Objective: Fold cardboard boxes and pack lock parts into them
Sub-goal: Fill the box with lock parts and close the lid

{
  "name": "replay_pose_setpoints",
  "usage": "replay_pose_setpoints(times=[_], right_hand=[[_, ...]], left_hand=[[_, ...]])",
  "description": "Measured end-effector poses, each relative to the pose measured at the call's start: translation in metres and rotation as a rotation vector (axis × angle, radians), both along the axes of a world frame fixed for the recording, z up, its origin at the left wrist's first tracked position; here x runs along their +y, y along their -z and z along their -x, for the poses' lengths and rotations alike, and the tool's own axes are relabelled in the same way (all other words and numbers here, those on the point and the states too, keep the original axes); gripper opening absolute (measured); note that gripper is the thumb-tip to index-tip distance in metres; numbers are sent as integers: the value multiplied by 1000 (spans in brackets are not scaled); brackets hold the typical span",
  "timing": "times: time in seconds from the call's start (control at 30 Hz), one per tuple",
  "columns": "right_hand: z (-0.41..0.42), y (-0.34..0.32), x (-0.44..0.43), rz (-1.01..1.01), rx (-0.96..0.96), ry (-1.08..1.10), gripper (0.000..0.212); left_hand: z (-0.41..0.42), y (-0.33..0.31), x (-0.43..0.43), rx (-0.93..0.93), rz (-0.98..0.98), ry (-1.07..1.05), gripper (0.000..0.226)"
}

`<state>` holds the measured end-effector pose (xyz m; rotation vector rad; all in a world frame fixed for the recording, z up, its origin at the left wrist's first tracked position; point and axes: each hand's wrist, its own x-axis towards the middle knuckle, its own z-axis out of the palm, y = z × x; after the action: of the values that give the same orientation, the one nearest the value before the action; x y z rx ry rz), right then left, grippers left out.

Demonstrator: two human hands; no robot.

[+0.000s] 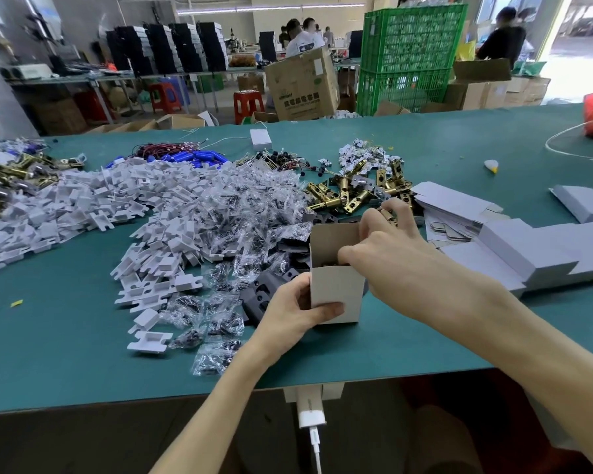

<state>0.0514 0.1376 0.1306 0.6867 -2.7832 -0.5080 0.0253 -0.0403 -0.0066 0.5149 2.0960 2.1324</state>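
A small white cardboard box (336,289) stands upright and open-topped on the green table (322,357). My left hand (295,316) grips its lower left corner, thumb across the front face. My right hand (387,241) is over the open top, fingers curled around a brass latch part (389,213) at the box's far right edge. More brass latches (350,193) lie in a pile just behind the box. Black plates (261,295) lie to the box's left.
Heaps of white plastic pieces (93,206) and small bagged screws (240,206) cover the left and middle. Flat box blanks (452,206) and folded white boxes (528,254) lie to the right. A charger (310,415) hangs at the table's near edge. People work far behind.
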Motion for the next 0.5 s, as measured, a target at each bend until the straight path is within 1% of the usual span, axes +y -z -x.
replay_pose_setpoints(times=[0.07, 0.17, 0.2, 0.3, 0.37, 0.5], right_hand=[[-3, -1, -2, -14, -10, 23, 31], [-6, 0, -6, -20, -3, 84, 13], [-5, 1, -7, -1, -26, 110, 12], [-1, 7, -14, 91, -152, 165, 14], [3, 9, -15, 198, -227, 189, 15], [6, 13, -13, 281, -237, 171, 15]], left_hand=[[0, 0, 0, -12, -26, -1, 42], [0, 0, 1, -12, -36, 4, 42], [0, 0, 0, -11, -34, 7, 43], [0, 0, 0, -7, -26, 11, 44], [1, 0, 0, -5, -20, 6, 45], [1, 1, 0, 1, -13, 7, 46]])
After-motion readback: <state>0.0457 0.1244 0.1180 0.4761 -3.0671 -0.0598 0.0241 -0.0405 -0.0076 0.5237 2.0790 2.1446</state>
